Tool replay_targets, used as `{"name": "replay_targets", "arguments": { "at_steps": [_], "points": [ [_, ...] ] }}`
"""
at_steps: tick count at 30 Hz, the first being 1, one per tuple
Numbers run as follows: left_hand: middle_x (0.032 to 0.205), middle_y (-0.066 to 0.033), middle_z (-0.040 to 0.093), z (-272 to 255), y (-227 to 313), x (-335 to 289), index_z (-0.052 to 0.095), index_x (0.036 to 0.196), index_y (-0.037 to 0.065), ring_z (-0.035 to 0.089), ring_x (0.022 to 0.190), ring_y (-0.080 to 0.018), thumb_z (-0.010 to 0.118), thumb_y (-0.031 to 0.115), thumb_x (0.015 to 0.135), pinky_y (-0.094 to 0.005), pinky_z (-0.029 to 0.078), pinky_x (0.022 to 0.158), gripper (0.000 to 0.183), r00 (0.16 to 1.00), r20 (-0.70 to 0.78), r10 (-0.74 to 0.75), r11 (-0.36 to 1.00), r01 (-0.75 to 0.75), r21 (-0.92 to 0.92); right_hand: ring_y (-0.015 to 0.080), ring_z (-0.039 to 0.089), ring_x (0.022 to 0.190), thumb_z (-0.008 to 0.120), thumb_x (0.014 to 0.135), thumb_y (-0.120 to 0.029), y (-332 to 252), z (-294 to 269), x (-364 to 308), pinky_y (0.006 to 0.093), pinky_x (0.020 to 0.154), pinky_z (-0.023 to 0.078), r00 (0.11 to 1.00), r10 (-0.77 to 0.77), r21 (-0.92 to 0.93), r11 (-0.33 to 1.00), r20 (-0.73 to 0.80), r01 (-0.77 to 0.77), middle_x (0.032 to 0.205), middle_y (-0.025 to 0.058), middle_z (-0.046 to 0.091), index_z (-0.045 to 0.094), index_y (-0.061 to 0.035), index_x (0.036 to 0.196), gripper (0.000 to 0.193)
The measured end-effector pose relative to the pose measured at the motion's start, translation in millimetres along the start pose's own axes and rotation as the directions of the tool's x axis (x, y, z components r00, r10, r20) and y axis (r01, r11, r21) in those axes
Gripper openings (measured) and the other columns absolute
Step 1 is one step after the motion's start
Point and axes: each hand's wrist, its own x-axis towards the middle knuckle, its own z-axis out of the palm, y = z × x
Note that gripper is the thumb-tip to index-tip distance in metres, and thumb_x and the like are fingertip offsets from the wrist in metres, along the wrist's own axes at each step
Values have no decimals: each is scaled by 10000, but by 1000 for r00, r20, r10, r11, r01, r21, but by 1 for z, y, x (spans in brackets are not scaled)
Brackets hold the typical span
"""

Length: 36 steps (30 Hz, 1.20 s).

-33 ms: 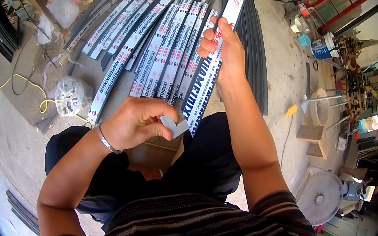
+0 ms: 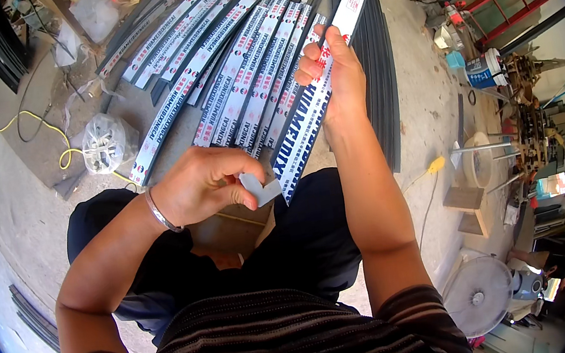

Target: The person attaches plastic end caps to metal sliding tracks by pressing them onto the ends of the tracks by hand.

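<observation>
My left hand (image 2: 199,184), with a silver bangle at the wrist, pinches a small grey angled corner piece (image 2: 267,191) between thumb and fingers. That piece meets the mitre-cut lower end of a long dark frame profile (image 2: 299,128), faced with printed white and blue film. Whether it is inside the profile's end or only against it, I cannot tell. My right hand (image 2: 340,72) is wrapped round the profile higher up, holding it at a slant above my right knee. Its far end runs out past the top of the view.
Several film-covered profiles (image 2: 217,60) lie on the floor ahead, beside bare dark ones (image 2: 379,85). A clear bag of small parts (image 2: 108,144) sits at left near a yellow cord (image 2: 64,142). To the right are a wooden block (image 2: 467,200), a fan (image 2: 477,298) and a bucket (image 2: 485,69).
</observation>
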Motion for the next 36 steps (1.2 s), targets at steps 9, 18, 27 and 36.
{"name": "replay_targets", "arguments": {
  "at_steps": [9,18,27,36],
  "points": [
    [797,-53,643,16,-5,-5,635,910,37,609,659,-131,807,189,698,-248,503,624,312,949,-292,-123,991,102,-86,114,399,507,447,988,-254,-1,-2,8,264,459,367,984,-65,43,996,-166,73,677,52,474,505,-42,982,220],
    [737,-49,623,27,-16,-6,638,921,31,595,633,-105,837,235,654,-228,486,594,391,912,-349,-216,976,192,-104,118,407,516,451,987,-254,0,4,4,266,463,370,990,-75,7,997,-123,76,682,48,480,512,-52,967,211],
    [745,-41,609,32,-18,-4,636,907,28,582,622,-98,835,257,655,-231,473,585,395,877,-427,-222,970,154,-188,112,413,511,470,979,-254,6,2,6,256,461,373,990,-38,21,999,-139,42,682,45,485,501,-60,985,197],
    [734,-30,608,36,-21,-7,627,894,22,560,620,-76,839,272,649,-223,469,587,409,864,-430,-260,964,211,-161,114,411,506,494,968,-260,11,7,3,258,462,369,991,0,11,1000,-135,1,675,46,484,486,-73,1030,198]
  ]
}}
